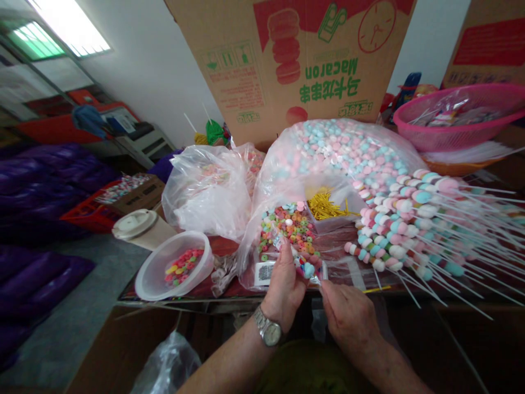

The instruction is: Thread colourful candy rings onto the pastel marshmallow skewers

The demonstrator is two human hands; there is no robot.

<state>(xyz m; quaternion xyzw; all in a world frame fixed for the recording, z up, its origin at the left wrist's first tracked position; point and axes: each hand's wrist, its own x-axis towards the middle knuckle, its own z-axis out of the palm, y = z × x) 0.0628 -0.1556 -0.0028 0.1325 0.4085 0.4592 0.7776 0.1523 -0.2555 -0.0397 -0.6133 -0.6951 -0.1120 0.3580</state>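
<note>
My left hand (pixel 285 287), with a metal watch on its wrist, is closed around a candy skewer (pixel 307 269) in a clear wrapper. Blue and white pieces show at the skewer's lower end. At that end, the fingers of my right hand (pixel 348 312) pinch the gathered wrapper; whether a tie or the stick is between them is hidden. Just beyond my hands, ring-shaped candies (pixel 287 230) in several colours lie at the mouth of a big clear bag of pastel marshmallows (pixel 348 148). Gold twist ties (pixel 326 205) fill a white tray (pixel 334 223) behind them.
Marshmallow skewers (pixel 410 224) are heaped on the right, sticks pointing at me. A plastic bowl (pixel 143 279) of ring candies, a lidded cup (pixel 139 224) and a clear bag (pixel 209 191) stand left. A pink basket (pixel 455 134) and a large carton (pixel 287 60) are behind.
</note>
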